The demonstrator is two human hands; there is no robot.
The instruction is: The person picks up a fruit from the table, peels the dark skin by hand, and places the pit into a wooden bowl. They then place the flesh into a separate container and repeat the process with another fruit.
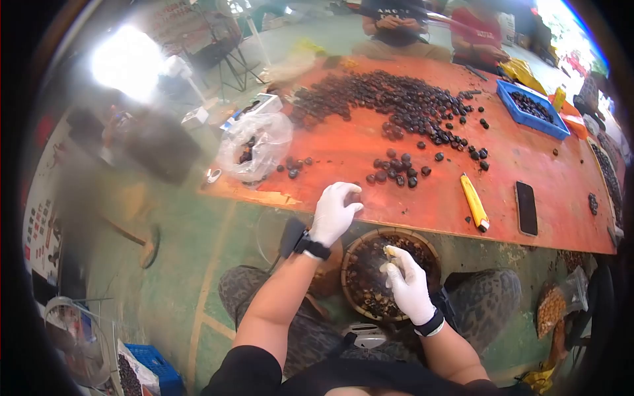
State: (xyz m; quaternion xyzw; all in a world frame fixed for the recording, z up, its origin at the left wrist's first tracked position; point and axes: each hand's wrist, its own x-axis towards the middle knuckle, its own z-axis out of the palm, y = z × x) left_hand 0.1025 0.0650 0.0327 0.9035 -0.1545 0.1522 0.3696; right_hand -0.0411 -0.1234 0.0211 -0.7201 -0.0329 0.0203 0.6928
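My left hand (335, 212), in a white glove, reaches over the near edge of the red table (317, 148). Its thumb and forefinger are curved and apart, with nothing visible between them. Closest to it on the tabletop is a loose group of dark, round nuts or fruits (399, 168). My right hand (408, 285), also gloved, is above a round woven basket (346, 280) of dark and pale broken pieces. Its fingers are curled towards the thumb and the fingertips look yellowish; whatever they pinch is too small to make out.
A large dark pile (396, 99) covers the table's far part. Around it are a clear plastic bag (267, 142), a blue tray (538, 122), a yellow utility knife (473, 200) and a phone (526, 208). Two people sit opposite. A blue crate (155, 366) stands on the floor.
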